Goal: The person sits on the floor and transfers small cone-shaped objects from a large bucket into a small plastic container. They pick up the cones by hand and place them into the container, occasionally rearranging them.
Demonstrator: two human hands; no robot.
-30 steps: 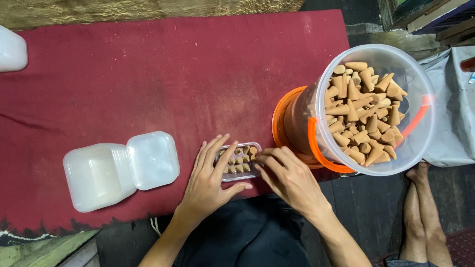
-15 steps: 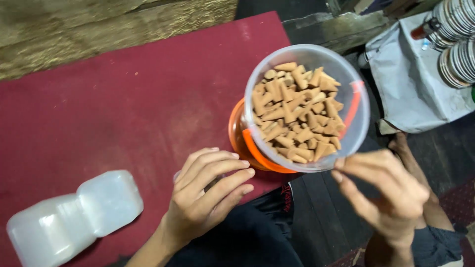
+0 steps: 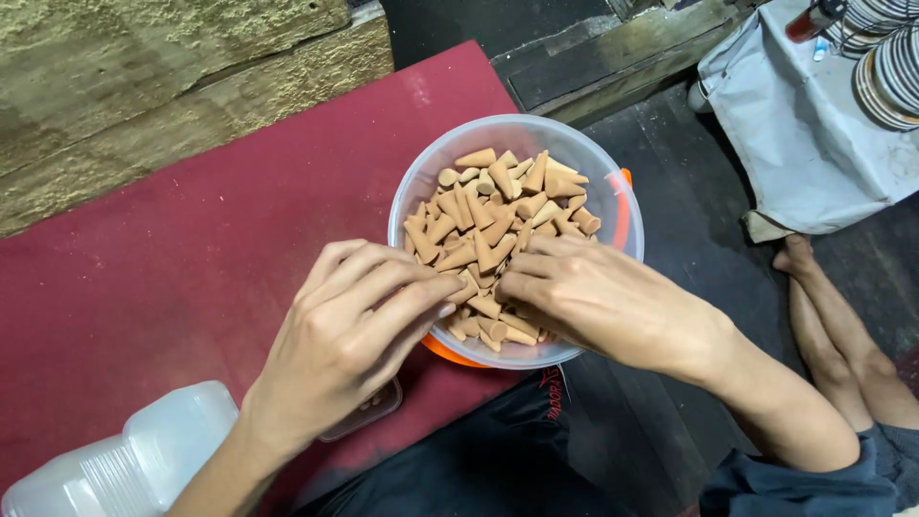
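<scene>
Both hands dig into a clear round plastic tub point(image 3: 418, 196) of tan clay-coloured cones point(image 3: 498, 220), right of the red mat.
Left hand point(image 3: 349, 335) and right hand point(image 3: 593, 302) pinch with curled fingers; whether either grips a cone cannot be told. Pressing on the near rim might tip the tub.

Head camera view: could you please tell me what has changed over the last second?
Both hands left the small tray by the person's lap and rose to the clear bucket of tan cones: left hand at its near rim, right hand fingers down among the cones. The bucket stayed on the red cloth; the white hinged box stayed open.
</scene>
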